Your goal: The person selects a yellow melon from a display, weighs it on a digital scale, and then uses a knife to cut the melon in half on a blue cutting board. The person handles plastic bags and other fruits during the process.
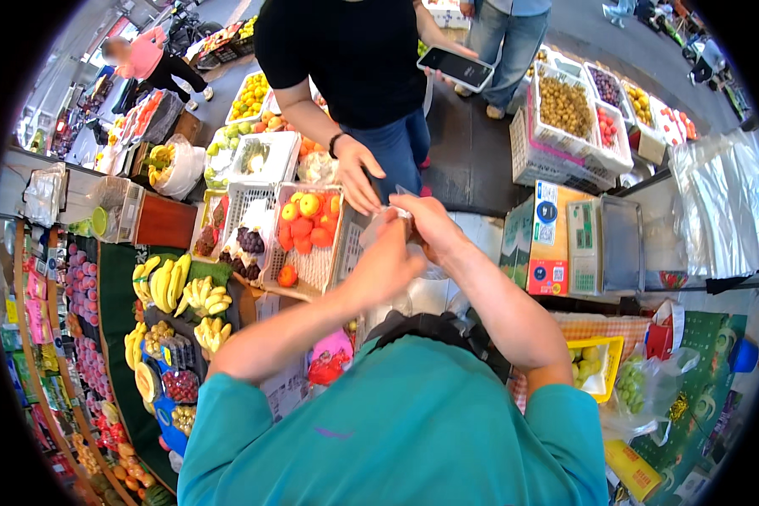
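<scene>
Both my hands meet in front of me at a clear plastic bag point(374, 229), beside the hand of a person in a black shirt. My left hand point(389, 259) is blurred and lies over the bag; how its fingers hold it cannot be made out. My right hand point(431, 224) grips the top of the bag between thumb and fingers. The other person's hand point(357, 174) reaches to the bag from beyond, and a phone point(456, 67) is in that person's other hand. What the bag contains is hidden.
A crate of orange-red fruit point(310, 256) stands left of my hands, with bananas point(169, 281) nearer. To the right are a scale point(621, 243), a box bearing printed codes point(547, 237) and hanging plastic bags point(721, 202). A yellow basket point(613, 373) holds green fruit.
</scene>
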`<state>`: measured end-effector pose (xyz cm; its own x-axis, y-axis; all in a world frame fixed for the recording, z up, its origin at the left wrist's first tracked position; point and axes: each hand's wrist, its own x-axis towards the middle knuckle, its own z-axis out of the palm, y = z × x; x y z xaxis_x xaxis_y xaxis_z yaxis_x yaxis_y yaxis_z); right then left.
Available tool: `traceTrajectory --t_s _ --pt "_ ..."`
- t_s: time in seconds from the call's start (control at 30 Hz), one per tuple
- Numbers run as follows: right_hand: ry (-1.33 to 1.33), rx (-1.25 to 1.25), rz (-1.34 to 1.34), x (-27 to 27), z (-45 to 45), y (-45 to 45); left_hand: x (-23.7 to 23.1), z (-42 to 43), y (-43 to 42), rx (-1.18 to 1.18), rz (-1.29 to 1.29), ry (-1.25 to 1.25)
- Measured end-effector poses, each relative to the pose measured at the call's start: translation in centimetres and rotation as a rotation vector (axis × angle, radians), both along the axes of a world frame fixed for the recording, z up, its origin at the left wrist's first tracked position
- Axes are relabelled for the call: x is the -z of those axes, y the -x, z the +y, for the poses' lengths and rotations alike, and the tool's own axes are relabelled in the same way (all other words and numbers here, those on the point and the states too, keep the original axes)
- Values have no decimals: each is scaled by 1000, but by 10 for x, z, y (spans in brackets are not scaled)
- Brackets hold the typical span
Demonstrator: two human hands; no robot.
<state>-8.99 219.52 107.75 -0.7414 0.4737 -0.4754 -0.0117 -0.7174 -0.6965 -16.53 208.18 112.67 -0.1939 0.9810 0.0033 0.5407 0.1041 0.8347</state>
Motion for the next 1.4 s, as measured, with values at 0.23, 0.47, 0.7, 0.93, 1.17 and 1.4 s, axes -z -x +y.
traceTrajectory --t_s 0.23,0.47,0.7,0.93,1.17,1.4 --pt "-269 9 -222 -2 65 41 37 -76 -14 116 -280 275" --pt "-729 81 -553 14 135 72 46 -80 -10 194 -335 276" --pt "-1330 247 -921 -1 159 43 67 -76 -33 347 -437 278" --pt "-1304 349 -464 -28 22 -111 108 -60 -94 677 -339 474" --pt "-878 1531 -1481 80 -223 -529 107 -52 -211 926 -337 723" --pt "-622 1329 -2331 135 -429 -779 114 -76 -477 1589 -113 739"
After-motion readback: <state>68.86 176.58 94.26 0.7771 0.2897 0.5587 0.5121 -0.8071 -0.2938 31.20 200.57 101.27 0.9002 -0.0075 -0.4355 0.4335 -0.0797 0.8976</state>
